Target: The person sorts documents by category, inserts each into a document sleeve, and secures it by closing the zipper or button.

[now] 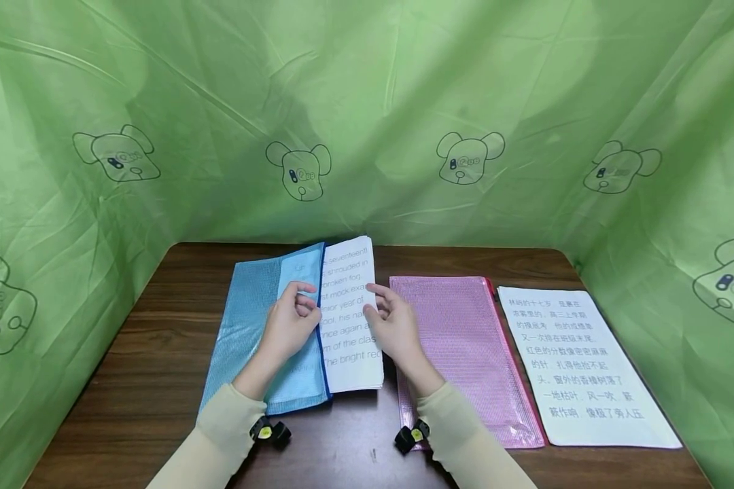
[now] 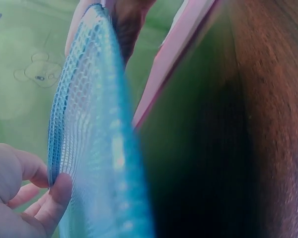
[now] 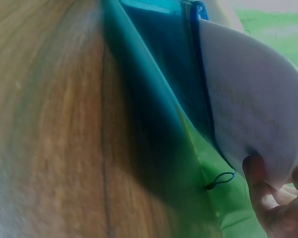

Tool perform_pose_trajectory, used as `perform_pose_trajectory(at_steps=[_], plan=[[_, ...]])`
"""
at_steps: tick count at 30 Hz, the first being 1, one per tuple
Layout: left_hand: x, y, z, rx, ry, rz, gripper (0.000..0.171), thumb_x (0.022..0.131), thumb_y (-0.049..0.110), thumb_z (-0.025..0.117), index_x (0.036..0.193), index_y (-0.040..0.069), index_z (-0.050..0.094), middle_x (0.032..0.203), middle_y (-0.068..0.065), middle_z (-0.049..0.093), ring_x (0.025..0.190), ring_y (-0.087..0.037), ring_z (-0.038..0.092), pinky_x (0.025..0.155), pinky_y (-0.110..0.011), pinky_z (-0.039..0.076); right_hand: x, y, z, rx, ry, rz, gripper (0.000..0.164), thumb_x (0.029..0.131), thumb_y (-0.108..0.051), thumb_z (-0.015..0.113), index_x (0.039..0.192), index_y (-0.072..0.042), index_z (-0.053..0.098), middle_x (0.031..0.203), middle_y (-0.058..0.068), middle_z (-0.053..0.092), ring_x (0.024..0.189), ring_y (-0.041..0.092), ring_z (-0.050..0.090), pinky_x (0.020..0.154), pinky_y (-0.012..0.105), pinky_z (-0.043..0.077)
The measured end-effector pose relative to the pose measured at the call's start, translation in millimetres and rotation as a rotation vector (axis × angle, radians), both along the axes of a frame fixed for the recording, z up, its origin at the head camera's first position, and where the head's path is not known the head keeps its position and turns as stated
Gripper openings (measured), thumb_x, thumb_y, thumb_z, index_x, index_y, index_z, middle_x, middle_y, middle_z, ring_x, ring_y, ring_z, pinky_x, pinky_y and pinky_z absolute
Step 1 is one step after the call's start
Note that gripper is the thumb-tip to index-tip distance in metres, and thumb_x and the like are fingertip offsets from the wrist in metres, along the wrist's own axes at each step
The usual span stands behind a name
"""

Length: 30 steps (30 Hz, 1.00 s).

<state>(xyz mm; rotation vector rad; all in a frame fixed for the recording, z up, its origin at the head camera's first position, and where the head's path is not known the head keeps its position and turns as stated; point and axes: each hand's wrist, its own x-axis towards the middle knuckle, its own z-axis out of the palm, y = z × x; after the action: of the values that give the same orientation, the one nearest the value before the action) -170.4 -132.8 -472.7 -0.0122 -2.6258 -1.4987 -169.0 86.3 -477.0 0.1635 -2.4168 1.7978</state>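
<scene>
A blue mesh zip pouch (image 1: 245, 333) is held up at a tilt, its dark blue zip edge facing right. My left hand (image 1: 290, 322) pinches the pouch; in the left wrist view, thumb and fingers close on the rim of its mesh (image 2: 89, 99). Sticking out through the zip opening is a stack of white sheets (image 1: 350, 360) printed with English text, its left part inside the pouch. At the free right edge of these sheets (image 3: 253, 99), my right hand (image 1: 397, 322) pinches them between thumb and fingers.
A pink mesh zip pouch (image 1: 459, 360) lies flat on the dark wooden table (image 1: 153, 339), right of the blue one. Beyond it, at the far right, rests a stack of sheets (image 1: 587, 380) with Chinese text. Green cloth (image 1: 367, 88) with bear outlines encloses the back and sides.
</scene>
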Motion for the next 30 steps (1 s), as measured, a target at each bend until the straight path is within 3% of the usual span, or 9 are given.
perform_pose_trajectory(at_steps=[12, 20, 25, 30], plan=[[3.4, 4, 0.1, 0.032, 0.027, -0.043, 0.037, 0.095, 0.002, 0.070, 0.131, 0.008, 0.064, 0.101, -0.009, 0.070, 0.084, -0.021, 0.066, 0.069, -0.029, 0.054, 5.1, -10, -5.5, 0.035, -0.011, 0.028, 0.044, 0.100, -0.003, 0.073, 0.144, -0.005, 0.069, 0.109, 0.008, 0.082, 0.061, 0.009, 0.063, 0.049, 0.022, 0.046], [3.5, 4, 0.8, 0.015, 0.011, -0.035, 0.037, 0.095, 0.001, 0.070, 0.131, 0.008, 0.063, 0.102, -0.008, 0.070, 0.085, -0.021, 0.067, 0.069, -0.030, 0.055, 4.4, -8, -4.1, -0.009, -0.072, 0.058, 0.048, 0.100, -0.007, 0.075, 0.147, -0.008, 0.067, 0.117, 0.011, 0.081, 0.077, 0.015, 0.074, 0.062, 0.026, 0.058], [2.5, 4, 0.2, 0.002, 0.016, -0.032, 0.037, 0.095, 0.002, 0.072, 0.131, 0.009, 0.064, 0.102, -0.008, 0.070, 0.086, -0.021, 0.067, 0.072, -0.031, 0.055, 1.6, -1, 1.4, -0.012, -0.085, 0.083, 0.048, 0.100, -0.009, 0.074, 0.147, -0.008, 0.066, 0.118, 0.014, 0.079, 0.078, 0.018, 0.074, 0.058, 0.028, 0.058], [2.8, 4, 0.7, 0.002, 0.018, -0.036, 0.037, 0.095, 0.002, 0.072, 0.130, 0.009, 0.063, 0.102, -0.008, 0.070, 0.086, -0.021, 0.066, 0.073, -0.031, 0.055, -2.5, 7, 7.8, -0.010, -0.081, 0.084, 0.048, 0.098, -0.002, 0.074, 0.145, -0.004, 0.066, 0.110, 0.016, 0.080, 0.073, 0.027, 0.076, 0.064, 0.046, 0.064]])
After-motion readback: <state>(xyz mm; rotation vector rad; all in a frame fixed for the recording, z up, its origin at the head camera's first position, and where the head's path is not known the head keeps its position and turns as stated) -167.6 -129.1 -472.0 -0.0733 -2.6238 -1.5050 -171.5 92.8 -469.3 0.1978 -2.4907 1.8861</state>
